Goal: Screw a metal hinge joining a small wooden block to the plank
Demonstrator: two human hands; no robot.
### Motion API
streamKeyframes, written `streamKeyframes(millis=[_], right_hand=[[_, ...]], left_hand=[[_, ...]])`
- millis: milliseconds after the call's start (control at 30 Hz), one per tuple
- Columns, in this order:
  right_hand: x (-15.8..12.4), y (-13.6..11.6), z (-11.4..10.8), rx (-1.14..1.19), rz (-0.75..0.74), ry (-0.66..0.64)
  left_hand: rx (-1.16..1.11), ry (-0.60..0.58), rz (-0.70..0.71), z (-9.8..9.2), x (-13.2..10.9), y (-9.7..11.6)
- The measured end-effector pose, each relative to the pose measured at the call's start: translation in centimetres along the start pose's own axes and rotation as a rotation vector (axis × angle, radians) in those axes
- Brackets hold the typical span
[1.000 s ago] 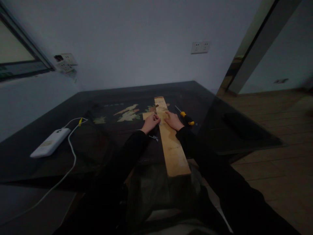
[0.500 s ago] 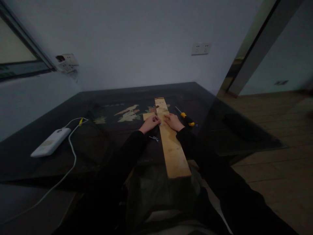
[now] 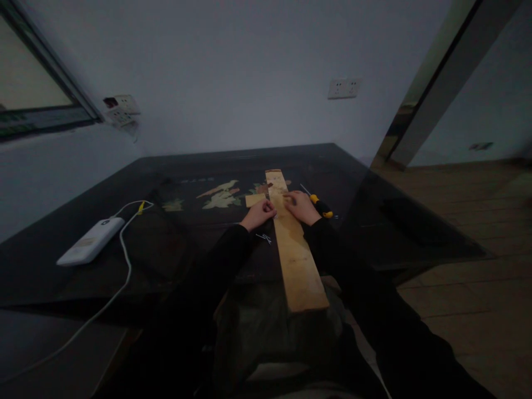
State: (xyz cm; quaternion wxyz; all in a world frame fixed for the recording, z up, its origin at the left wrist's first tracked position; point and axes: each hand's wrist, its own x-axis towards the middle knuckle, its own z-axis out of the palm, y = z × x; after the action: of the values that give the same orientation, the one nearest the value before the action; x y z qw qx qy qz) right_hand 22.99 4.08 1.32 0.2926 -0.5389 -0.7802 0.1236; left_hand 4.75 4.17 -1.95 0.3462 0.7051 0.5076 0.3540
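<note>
A long wooden board [image 3: 298, 260] lies lengthwise before me, its near end jutting past the table edge. At its left edge is my left hand [image 3: 260, 214], fingertips pinched together; whatever they hold is too small to make out. My right hand [image 3: 302, 206] rests over the board's right side, thumb and fingers slightly apart, with nothing visible in it. Several thin metal screws or nails [image 3: 265, 238] lie loose just below my left hand. Beyond that hand is a small flat tan piece [image 3: 254, 200]. A yellow-and-black screwdriver [image 3: 321, 206] lies right of my right hand.
The dark table [image 3: 191, 255] carries a printed bird-and-flower picture [image 3: 222, 197]. At left lies a white power bank [image 3: 90, 242] with a pale cable [image 3: 126, 260] running off the near edge. A wall with sockets [image 3: 344, 88] stands behind the table.
The view has shifted slightly, so everything sits a little lower and further right. My right hand's fingers have lifted and spread a little on the board. My left hand stays pinched at its edge.
</note>
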Motion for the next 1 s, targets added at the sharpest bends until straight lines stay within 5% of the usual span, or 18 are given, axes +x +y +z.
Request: streamKeyframes(millis=[67, 167, 300, 500, 1000], right_hand=[[-0.4, -0.9, -1.1, 0.117, -0.048, -0.009], [-1.9, -3.3, -2.5, 0.189, -0.195, -0.217], [-4.3, -7.1, -2.3, -0.032, -0.383, -0.489], [-5.1, -10.1, 0.4, -0.478, -0.392, -0.398], [-5.6, -10.9, 2.7, -0.428, -0.407, -0.332]], left_hand=[[-0.015, 0.0, 0.02, 0.0, 0.0, -0.2], [-0.045, -0.002, 0.036, -0.1, 0.1, -0.5], [-0.107, -0.018, 0.015, -0.2, 0.4, -0.7], [-0.133, -0.051, -0.004, -0.3, 0.9, -1.0], [-0.136, -0.17, -0.006, -1.9, 0.7, -0.2]])
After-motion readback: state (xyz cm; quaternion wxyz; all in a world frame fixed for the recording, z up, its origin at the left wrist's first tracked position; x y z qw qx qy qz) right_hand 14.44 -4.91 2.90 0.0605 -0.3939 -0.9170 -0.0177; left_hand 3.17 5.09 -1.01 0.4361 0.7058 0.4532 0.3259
